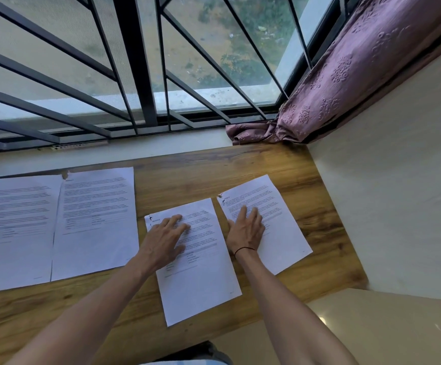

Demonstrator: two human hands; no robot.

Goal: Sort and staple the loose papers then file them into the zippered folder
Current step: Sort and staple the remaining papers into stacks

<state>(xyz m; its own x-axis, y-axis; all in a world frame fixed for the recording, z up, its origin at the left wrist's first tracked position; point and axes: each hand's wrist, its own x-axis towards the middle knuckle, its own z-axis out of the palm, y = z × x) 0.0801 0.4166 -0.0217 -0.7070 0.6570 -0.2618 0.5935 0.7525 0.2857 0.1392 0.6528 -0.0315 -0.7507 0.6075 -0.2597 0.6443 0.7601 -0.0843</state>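
**Four printed sheets on the table, a flat hand on two of them**

Four sheets lie face up on the wooden table, which stands against the window sill.

Your left hand rests palm down on the middle sheet, fingers straight and slightly spread over its upper left part, near the torn top left corner. It grips nothing. This sheet is tilted a little, and its lower end reaches toward the near edge of the table.

Your right hand also lies flat, fingers straight, on the left half of the right sheet; it holds nothing. A thin dark band sits on that wrist. The right sheet lies just beside the middle one, a narrow strip of wood showing between them, and angles toward the table's right edge. Its top left corner is torn too.

Well to the left of both hands, two more sheets lie side by side: the far left sheet, cut off by the left edge of the view, and the second sheet, which slightly overlaps it. Neither hand touches them.

A purple curtain bunches at the table's far right corner, beneath the barred window.
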